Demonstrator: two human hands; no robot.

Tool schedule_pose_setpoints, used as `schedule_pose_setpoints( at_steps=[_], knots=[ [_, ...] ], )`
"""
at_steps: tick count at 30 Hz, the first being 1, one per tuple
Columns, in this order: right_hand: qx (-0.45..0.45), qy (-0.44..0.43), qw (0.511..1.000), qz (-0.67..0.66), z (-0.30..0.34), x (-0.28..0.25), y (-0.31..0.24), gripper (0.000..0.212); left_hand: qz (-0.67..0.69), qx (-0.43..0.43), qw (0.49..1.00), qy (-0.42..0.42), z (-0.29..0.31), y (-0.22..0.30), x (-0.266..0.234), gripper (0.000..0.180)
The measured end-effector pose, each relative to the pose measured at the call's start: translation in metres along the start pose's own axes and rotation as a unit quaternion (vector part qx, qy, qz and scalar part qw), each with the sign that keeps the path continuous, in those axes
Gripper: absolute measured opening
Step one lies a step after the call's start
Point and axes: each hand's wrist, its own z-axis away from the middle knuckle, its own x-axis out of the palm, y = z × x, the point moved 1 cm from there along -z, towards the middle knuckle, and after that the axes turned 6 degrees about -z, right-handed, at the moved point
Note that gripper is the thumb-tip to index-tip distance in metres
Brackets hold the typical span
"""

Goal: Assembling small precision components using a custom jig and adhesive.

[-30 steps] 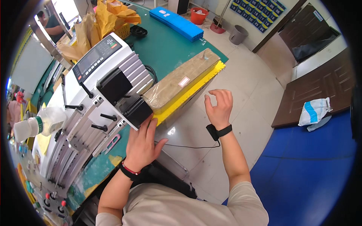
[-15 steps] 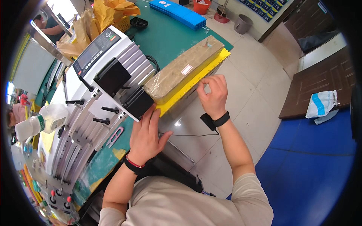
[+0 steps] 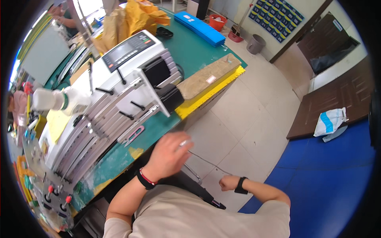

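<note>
My left hand hovers in front of the green bench's near edge, its fingers curled and smeared a little by motion. A small pale, shiny spot shows at those fingers; its kind is unclear. Low over the floor on the right, my right hand is closed, and whatever it may hold is hidden. Nearest to the left hand is a white machine with a control panel, metal rails and black levers. Two black blocks stick out at its right end. Beyond them lies a long brown slab beside a yellow toothed strip.
Pink-handled snips lie on the green bench. A white bottle stands by the machine. Brown paper and blue strips are farther back. A cable hangs near my hands. People are at the far left.
My left hand has left the black block and come back toward me, its fingers curling. My right hand has moved down and away from the yellow strip. The view has shifted.
</note>
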Motion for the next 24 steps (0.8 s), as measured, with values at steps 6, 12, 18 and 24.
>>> schedule_pose_setpoints(
  at_steps=[6, 12, 18, 24],
  knots=[
    [-0.057, 0.339, 0.924, -0.166, 0.003, -0.093, -0.183, 0.016, 0.068, -0.047, 0.994, -0.075, 0.047, 0.040, -0.003, 0.021],
    [-0.295, 0.445, 0.829, -0.164, -0.029, -0.164, -0.330, 0.011, 0.114, -0.127, 0.985, 0.039, 0.067, 0.043, -0.098, 0.014],
    [-0.354, 0.381, 0.841, -0.151, -0.052, -0.187, -0.398, 0.009, 0.106, -0.218, 0.968, 0.070, 0.107, 0.047, -0.162, 0.011],
    [-0.378, 0.422, 0.815, -0.121, -0.062, -0.198, -0.428, 0.008, 0.166, -0.225, 0.945, 0.173, 0.118, 0.033, -0.170, 0.004]
  ],
)
